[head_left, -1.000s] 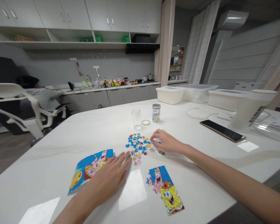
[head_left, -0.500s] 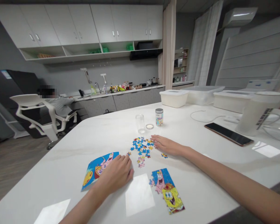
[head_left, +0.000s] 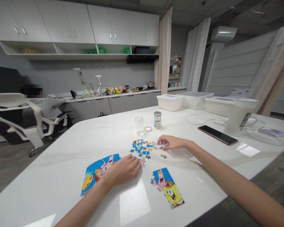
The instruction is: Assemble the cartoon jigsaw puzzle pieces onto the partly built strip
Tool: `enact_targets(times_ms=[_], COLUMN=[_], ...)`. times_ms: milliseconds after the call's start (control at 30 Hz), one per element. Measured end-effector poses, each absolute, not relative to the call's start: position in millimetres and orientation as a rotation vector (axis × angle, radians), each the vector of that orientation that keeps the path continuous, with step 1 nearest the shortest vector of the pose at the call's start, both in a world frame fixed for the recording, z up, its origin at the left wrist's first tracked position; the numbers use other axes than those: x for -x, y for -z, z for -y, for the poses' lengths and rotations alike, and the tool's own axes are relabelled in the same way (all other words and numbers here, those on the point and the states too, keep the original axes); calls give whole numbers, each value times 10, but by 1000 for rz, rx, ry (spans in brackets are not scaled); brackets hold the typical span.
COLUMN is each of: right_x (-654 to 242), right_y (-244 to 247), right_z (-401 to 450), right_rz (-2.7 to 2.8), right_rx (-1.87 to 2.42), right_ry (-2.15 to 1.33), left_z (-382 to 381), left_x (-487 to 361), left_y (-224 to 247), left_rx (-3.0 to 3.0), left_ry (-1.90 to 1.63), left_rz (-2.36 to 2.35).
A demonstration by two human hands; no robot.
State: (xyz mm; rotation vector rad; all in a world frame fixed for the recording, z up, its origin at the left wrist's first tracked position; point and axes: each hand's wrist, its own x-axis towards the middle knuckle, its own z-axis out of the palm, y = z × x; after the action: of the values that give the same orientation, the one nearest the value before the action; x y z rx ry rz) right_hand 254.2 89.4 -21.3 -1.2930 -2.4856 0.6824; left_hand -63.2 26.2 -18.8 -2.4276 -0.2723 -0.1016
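Note:
My left hand [head_left: 126, 168] rests on the table with its fingers curled together. Its fingertips are against a few pink puzzle pieces [head_left: 143, 162] and partly cover them; whatever is under them is hidden. My right hand [head_left: 172, 142] is at the right edge of a pile of loose, mostly blue puzzle pieces [head_left: 140, 147]. Its fingers are bent, thumb and fingertips apart around a small puzzle piece [head_left: 161, 148] lying on the table. Nearer me is a single loose piece [head_left: 163, 156]. A joined puzzle section [head_left: 169, 188] with a pink and a yellow cartoon figure lies in front.
A picture sheet [head_left: 91, 175] lies partly under my left forearm. Behind the pile stand a clear jar [head_left: 139, 126], a lid [head_left: 148, 129] and a printed can [head_left: 157, 120]. To the right are a phone [head_left: 217, 135], a tumbler [head_left: 240, 118] and white boxes [head_left: 170, 103]. A person sits at the back left.
My right hand has drawn back slightly from the pile and bent its fingers around a piece. My left hand has moved right onto the pink pieces. The view has turned to the right.

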Motion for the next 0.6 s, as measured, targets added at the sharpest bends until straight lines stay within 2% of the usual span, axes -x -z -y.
enact_targets(times_ms=[367,600], right_x=[-2316,-1904], right_y=[10,31], right_z=[-1135,-1324], right_rz=[2625,2563], right_rx=[1620,1848], right_ry=[-812,-494], left_z=[-86,42], left_x=[509,409], left_y=[238,224], left_rx=[2351,2317], left_ry=[78,63], left_rz=[618,563])
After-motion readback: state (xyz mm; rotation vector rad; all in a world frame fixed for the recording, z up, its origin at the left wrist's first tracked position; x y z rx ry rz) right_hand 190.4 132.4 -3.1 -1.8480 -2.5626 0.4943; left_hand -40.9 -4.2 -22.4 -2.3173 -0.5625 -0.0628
